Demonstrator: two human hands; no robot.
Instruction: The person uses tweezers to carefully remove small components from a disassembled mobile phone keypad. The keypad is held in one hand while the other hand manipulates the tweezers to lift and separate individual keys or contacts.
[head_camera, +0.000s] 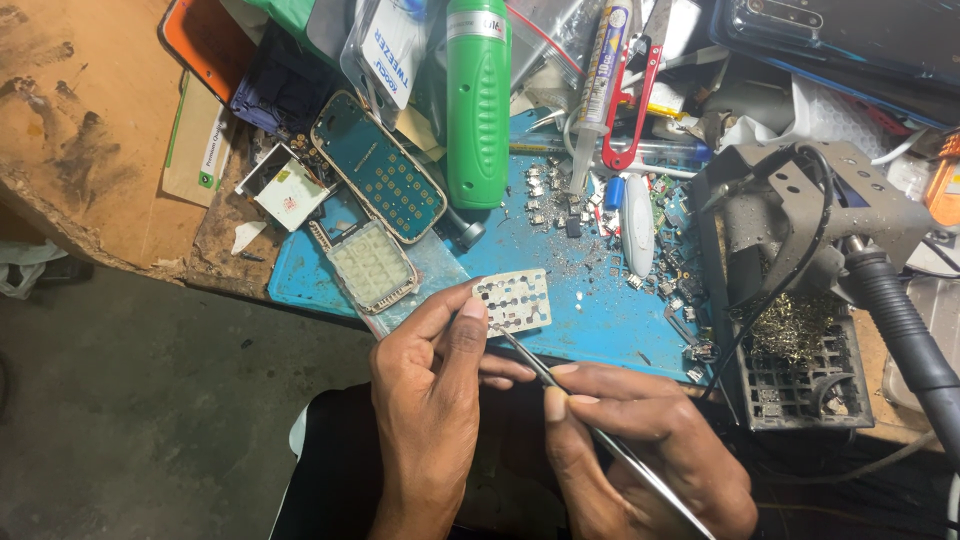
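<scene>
Hands hold keypad sheet w/ tweezers over mat edge.

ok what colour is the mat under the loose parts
Blue, seen in the head view: the mat.

A worn wooden tabletop carried a blue work mat. On the mat lay a green cylindrical tool, a teal circuit board, a keypad frame and scattered small parts.
</scene>
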